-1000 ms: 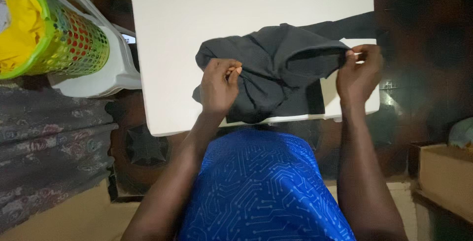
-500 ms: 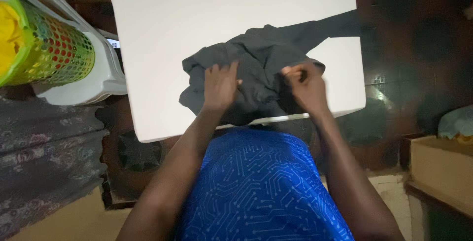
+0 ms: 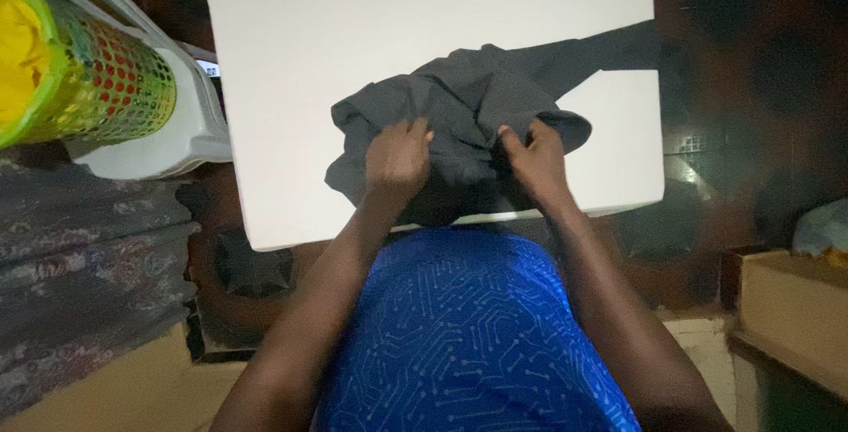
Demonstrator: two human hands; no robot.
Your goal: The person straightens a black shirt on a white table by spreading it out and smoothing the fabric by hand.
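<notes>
Garment: dark grey garment (image 3: pixel 468 109) bunched near the front edge of the white table (image 3: pixel 291 52), one long part trailing off toward the table's right edge.
Left hand: left hand (image 3: pixel 396 160) closed on a fold at the garment's left.
Right hand: right hand (image 3: pixel 533 158) pinching cloth at the garment's right, just beside the left.
Progress: still crumpled, no flat fold formed; smoothing and folding judged left.
Surface: bare white top beyond the garment.
Room: green perforated basket (image 3: pixel 84 79) with yellow cloth left of the table; cardboard box (image 3: pixel 791 308) to its lower right; dim floor.

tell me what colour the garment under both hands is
Dark grey to black, plain; the garment shows best in the head view.
</notes>
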